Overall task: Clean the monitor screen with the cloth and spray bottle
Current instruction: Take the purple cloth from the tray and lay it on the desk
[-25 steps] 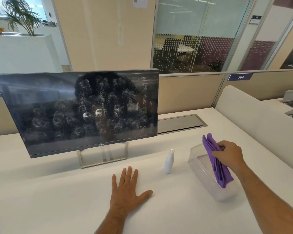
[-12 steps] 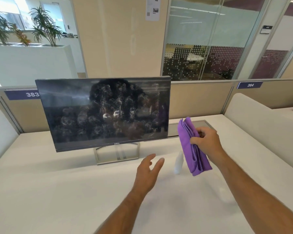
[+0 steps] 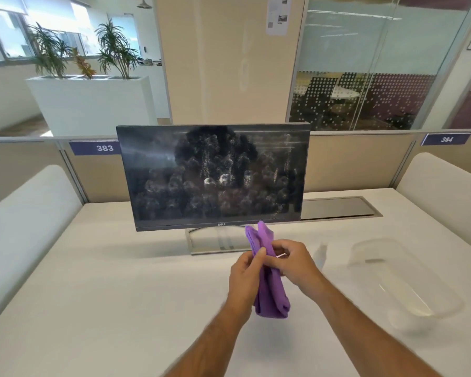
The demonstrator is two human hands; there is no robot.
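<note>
In front of the spray-flecked monitor (image 3: 215, 175), both hands, left hand (image 3: 245, 278) and right hand (image 3: 291, 263), pinch the purple cloth (image 3: 269, 284) (soft, light, floppy; best bunched mid-fold).

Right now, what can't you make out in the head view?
- Spray bottle: motion blur leaves only a pale smear right of the hands.
- Clear plastic container: blurred and see-through, edges vague.
- Purple cloth: middle covered by the left hand and right hand; folds unclear.
- Monitor stand: partly behind the cloth.
</note>
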